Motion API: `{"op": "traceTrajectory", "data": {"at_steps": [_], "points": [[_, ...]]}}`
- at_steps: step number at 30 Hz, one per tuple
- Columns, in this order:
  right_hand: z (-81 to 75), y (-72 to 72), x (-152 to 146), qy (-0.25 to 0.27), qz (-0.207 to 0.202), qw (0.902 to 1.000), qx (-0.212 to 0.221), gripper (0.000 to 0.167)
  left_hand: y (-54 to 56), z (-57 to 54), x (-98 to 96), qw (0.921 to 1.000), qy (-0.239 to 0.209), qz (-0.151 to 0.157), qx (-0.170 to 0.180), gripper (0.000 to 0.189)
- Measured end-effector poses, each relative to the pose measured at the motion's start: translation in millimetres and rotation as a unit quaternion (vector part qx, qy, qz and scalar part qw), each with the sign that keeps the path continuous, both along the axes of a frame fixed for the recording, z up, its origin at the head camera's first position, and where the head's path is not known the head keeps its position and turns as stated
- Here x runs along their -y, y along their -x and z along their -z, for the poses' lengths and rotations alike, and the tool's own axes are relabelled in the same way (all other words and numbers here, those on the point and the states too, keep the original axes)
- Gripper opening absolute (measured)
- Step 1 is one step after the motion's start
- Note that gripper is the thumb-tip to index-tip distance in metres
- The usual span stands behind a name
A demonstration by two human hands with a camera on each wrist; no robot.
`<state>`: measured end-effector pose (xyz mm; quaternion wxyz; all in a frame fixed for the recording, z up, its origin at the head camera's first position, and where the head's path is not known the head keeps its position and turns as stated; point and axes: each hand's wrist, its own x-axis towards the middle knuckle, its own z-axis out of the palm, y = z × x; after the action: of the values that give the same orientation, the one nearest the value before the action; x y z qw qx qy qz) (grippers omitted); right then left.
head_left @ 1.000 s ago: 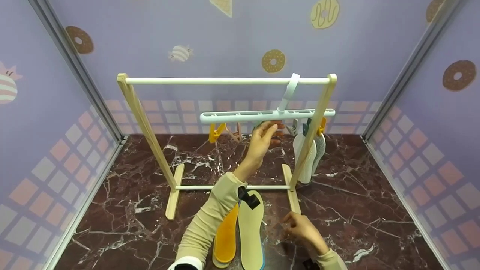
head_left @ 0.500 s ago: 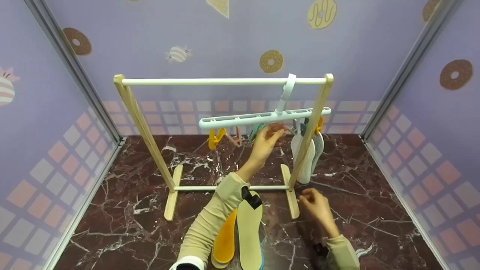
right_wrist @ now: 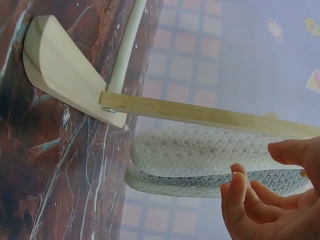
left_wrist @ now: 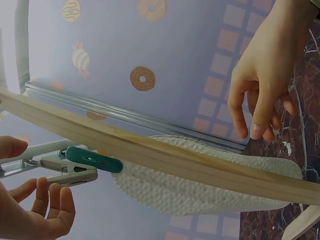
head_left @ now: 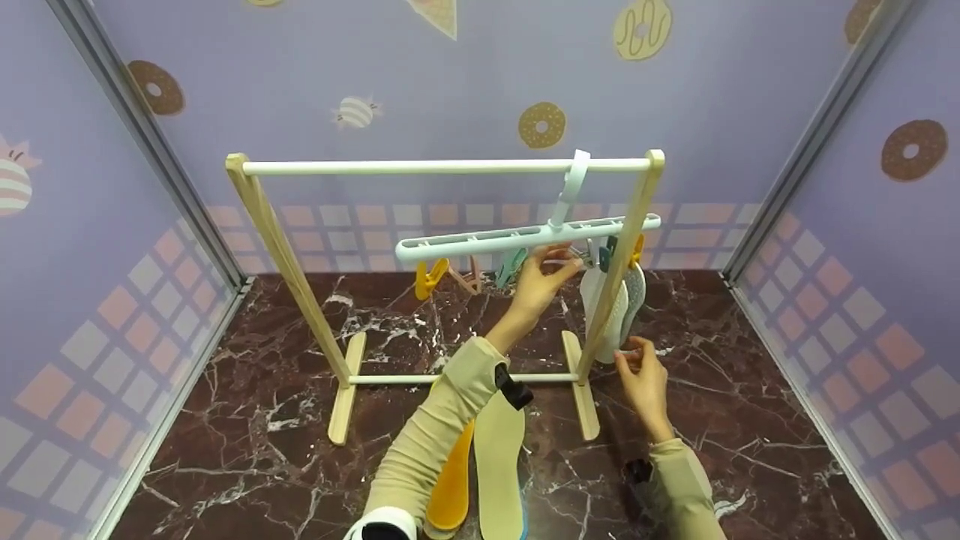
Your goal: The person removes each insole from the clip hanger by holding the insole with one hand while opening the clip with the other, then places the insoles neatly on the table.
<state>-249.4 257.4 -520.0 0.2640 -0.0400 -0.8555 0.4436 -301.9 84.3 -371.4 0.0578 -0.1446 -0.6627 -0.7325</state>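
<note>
A pale hanger bar [head_left: 480,241] with clips hangs from the rack's top rail. My left hand [head_left: 536,289] is under its middle, fingers loosely bent beside a grey clothespin [left_wrist: 70,176]; whether they touch it I cannot tell. A dark green clothespin [left_wrist: 95,159] grips one white textured insole [left_wrist: 150,187], and an orange clip [head_left: 638,250] is at the top of the second insole [head_left: 636,291]. Near the insoles' lower ends my right hand [head_left: 643,379] has thumb and fingers apart, holding nothing visible. Yellow, pink and light green clips hang left of my left hand.
The wooden rack's right post [head_left: 619,277] stands in front of the hanging insoles. On the dark marbled table lie an orange insole [head_left: 448,495] and a beige insole [head_left: 499,457], partly under my left sleeve. Patterned walls enclose the back and sides.
My right hand has risen from the table's front to the insoles' lower ends. My left hand has shifted slightly right, toward the grey clothespin, and the hanger bar's left end has dipped.
</note>
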Motion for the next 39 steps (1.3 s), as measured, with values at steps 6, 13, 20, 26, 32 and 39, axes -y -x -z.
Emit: {"op": "traceTrajectory", "data": {"at_steps": [6, 13, 20, 26, 32, 39], "points": [[2.8, 8.7, -3.3, -0.022, 0.004, 0.9997, -0.004, 0.034, 3.9, 0.3, -4.0, 0.9996, 0.006, -0.013, 0.025, 0.031], [4.6, 13.8, -4.4, -0.016, 0.001, 0.9999, -0.002, 0.032, 10.7, 5.5, -10.9, 0.9993, 0.019, -0.025, 0.019, 0.024], [5.9, 15.9, -2.8, -0.028, 0.003, 0.9996, -0.01, 0.026, 18.7, 8.7, -16.4, 0.9983, 0.034, -0.032, 0.035, 0.045], [6.2, 18.4, -3.3, -0.028, 0.006, 0.9996, -0.004, 0.023, 27.0, 6.8, -20.0, 0.9987, 0.036, -0.004, 0.036, 0.03], [5.5, 21.2, -5.1, -0.02, -0.003, 0.9997, 0.013, 0.022, 31.9, 6.0, -24.6, 0.999, 0.037, 0.015, 0.018, 0.033], [5.1, 24.4, -7.1, -0.025, -0.008, 0.9995, 0.02, 0.02, 36.2, 7.4, -29.9, 0.9984, 0.001, 0.056, -0.003, 0.018]]}}
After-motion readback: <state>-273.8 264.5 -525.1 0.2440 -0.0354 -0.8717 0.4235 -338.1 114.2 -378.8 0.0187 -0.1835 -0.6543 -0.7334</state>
